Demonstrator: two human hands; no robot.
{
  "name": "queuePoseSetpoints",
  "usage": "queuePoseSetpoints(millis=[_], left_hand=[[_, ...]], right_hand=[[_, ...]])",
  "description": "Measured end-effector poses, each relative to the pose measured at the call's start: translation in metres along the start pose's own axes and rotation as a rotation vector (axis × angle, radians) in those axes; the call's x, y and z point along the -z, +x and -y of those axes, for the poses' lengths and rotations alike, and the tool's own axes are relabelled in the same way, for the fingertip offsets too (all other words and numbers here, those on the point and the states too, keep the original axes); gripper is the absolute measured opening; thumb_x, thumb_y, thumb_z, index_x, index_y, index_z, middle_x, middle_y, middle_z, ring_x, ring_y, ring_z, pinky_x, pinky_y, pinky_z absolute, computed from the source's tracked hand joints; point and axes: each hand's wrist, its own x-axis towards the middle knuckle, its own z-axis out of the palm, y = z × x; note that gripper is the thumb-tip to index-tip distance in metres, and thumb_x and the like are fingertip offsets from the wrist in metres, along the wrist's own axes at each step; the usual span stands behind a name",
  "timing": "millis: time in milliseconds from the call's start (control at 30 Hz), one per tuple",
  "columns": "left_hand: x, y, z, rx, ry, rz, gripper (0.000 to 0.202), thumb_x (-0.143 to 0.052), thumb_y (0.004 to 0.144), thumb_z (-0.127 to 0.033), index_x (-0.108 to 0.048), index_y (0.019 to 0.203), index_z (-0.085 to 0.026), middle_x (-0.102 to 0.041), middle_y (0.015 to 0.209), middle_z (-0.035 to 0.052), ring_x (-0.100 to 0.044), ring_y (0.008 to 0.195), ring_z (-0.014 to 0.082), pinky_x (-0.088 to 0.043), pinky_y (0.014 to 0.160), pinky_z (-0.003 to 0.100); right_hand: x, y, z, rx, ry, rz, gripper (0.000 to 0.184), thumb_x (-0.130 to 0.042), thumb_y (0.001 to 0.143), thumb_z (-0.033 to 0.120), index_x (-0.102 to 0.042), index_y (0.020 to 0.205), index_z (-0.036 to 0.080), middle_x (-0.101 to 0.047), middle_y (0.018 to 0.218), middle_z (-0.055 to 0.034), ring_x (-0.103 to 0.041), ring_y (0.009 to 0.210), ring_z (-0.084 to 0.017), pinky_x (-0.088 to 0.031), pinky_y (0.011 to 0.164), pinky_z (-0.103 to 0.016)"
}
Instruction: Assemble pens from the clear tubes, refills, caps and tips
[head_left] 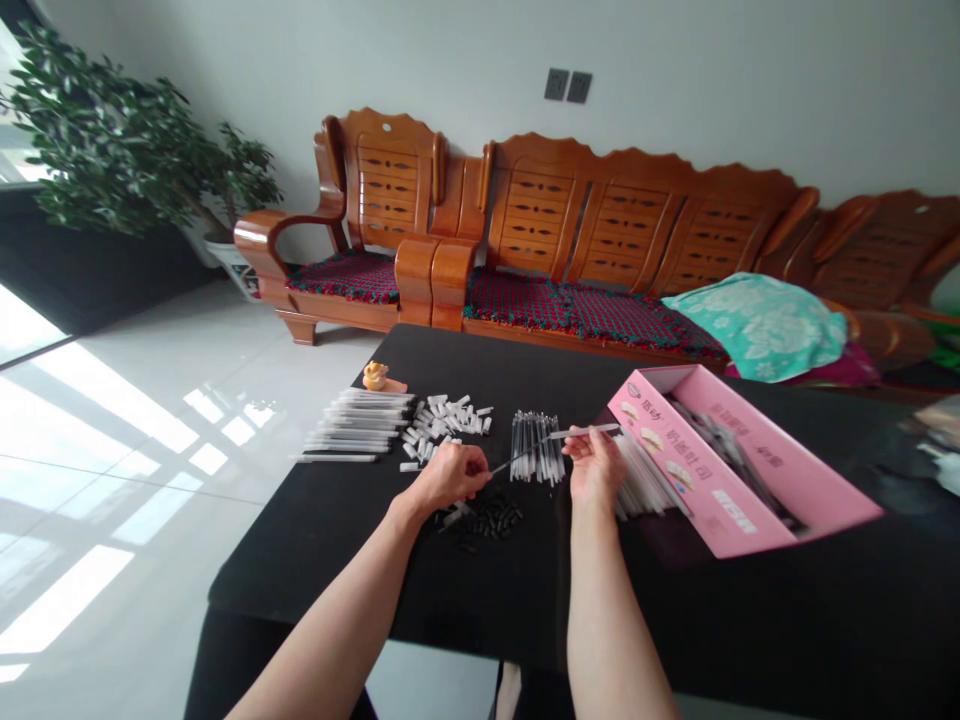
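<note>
My left hand is closed in a pinch on the end of a thin pen refill that points right toward my right hand. My right hand pinches a clear pen barrel held level above the black table. Between my hands lies a bundle of clear refills. A small heap of black end pieces lies just under my left hand. White caps are scattered beyond it, beside a row of finished white pens.
An open pink carton holding more barrels lies at my right, with loose barrels spilling beside it. A small orange figurine stands at the table's far edge. Behind are wooden sofas, a green cloth and a potted plant.
</note>
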Motion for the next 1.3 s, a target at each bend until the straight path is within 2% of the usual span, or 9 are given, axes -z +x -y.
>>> queuePoseSetpoints(millis=[333,433,533,633,733,767,867,1000,1300], left_hand=[[-0.004,0.001,0.002,-0.042,-0.041,-0.052,0.019,-0.057,0.082,-0.034,-0.063,0.076,-0.017,-0.062,0.052,-0.0019,-0.059,0.045,0.0117,-0.042,0.045,0.019],[-0.012,0.002,-0.002,-0.058,-0.096,-0.108,0.021,-0.057,0.083,-0.037,-0.063,0.078,-0.017,-0.063,0.054,-0.0018,-0.060,0.045,0.0118,-0.041,0.044,0.018],[-0.020,0.005,-0.004,-0.085,-0.139,-0.181,0.024,-0.058,0.085,-0.039,-0.063,0.079,-0.017,-0.062,0.054,-0.0022,-0.060,0.046,0.0114,-0.043,0.045,0.018],[-0.020,0.011,-0.001,-0.095,-0.117,-0.346,0.024,-0.056,0.088,-0.039,-0.065,0.085,-0.018,-0.063,0.060,-0.0014,-0.060,0.050,0.0112,-0.046,0.050,0.020],[-0.013,0.020,0.009,-0.135,0.071,-0.599,0.018,-0.053,0.091,-0.028,-0.068,0.091,-0.018,-0.068,0.082,0.0035,-0.063,0.069,0.0138,-0.049,0.066,0.024],[-0.011,0.024,0.012,-0.171,0.156,-0.639,0.018,-0.052,0.091,-0.023,-0.069,0.094,-0.019,-0.068,0.090,0.0051,-0.063,0.078,0.0156,-0.050,0.073,0.027],[-0.009,0.035,0.020,-0.290,0.374,-0.554,0.026,-0.051,0.088,-0.011,-0.070,0.105,-0.020,-0.066,0.101,0.0070,-0.058,0.093,0.0204,-0.046,0.085,0.033],[-0.015,0.043,0.022,-0.306,0.531,-0.388,0.029,-0.051,0.085,-0.007,-0.071,0.101,-0.020,-0.064,0.101,0.0083,-0.054,0.091,0.0224,-0.045,0.082,0.035],[-0.015,0.038,0.018,-0.249,0.575,-0.311,0.008,-0.057,0.085,-0.014,-0.064,0.087,-0.016,-0.062,0.086,0.0072,-0.057,0.085,0.0216,-0.044,0.081,0.033]], right_hand=[[-0.008,-0.009,-0.001,-0.031,-0.050,0.079,0.025,-0.075,0.069,0.031,-0.060,0.079,0.014,-0.072,0.062,-0.0034,-0.062,0.042,-0.013,-0.051,0.037,-0.021],[-0.016,-0.021,-0.003,-0.144,-0.066,0.174,0.026,-0.076,0.068,0.030,-0.060,0.082,0.015,-0.073,0.063,-0.0043,-0.064,0.043,-0.014,-0.053,0.040,-0.023],[-0.020,-0.030,-0.006,-0.304,-0.077,0.339,0.027,-0.077,0.067,0.026,-0.062,0.086,0.015,-0.075,0.068,-0.0062,-0.067,0.046,-0.016,-0.057,0.044,-0.024],[-0.018,-0.028,-0.008,-0.379,-0.014,0.383,0.022,-0.076,0.069,0.023,-0.065,0.086,0.014,-0.076,0.071,-0.0069,-0.069,0.050,-0.016,-0.059,0.049,-0.025],[-0.012,-0.018,-0.009,-0.323,0.155,0.219,0.013,-0.073,0.070,0.019,-0.066,0.080,0.014,-0.075,0.068,-0.0047,-0.070,0.052,-0.014,-0.060,0.052,-0.021],[-0.010,-0.015,-0.009,-0.313,0.198,0.178,0.011,-0.073,0.070,0.017,-0.066,0.078,0.014,-0.075,0.067,-0.0044,-0.070,0.052,-0.013,-0.060,0.053,-0.020],[-0.010,-0.014,-0.011,-0.339,0.215,0.208,0.011,-0.072,0.069,0.016,-0.067,0.079,0.013,-0.076,0.069,-0.0068,-0.070,0.054,-0.014,-0.060,0.053,-0.021],[-0.014,-0.021,-0.012,-0.357,0.179,0.306,0.014,-0.073,0.068,0.016,-0.068,0.082,0.013,-0.076,0.071,-0.0084,-0.071,0.055,-0.016,-0.061,0.053,-0.024],[-0.015,-0.024,-0.013,-0.360,0.159,0.304,0.016,-0.073,0.069,0.017,-0.067,0.083,0.013,-0.076,0.072,-0.0093,-0.071,0.055,-0.016,-0.061,0.053,-0.024]])
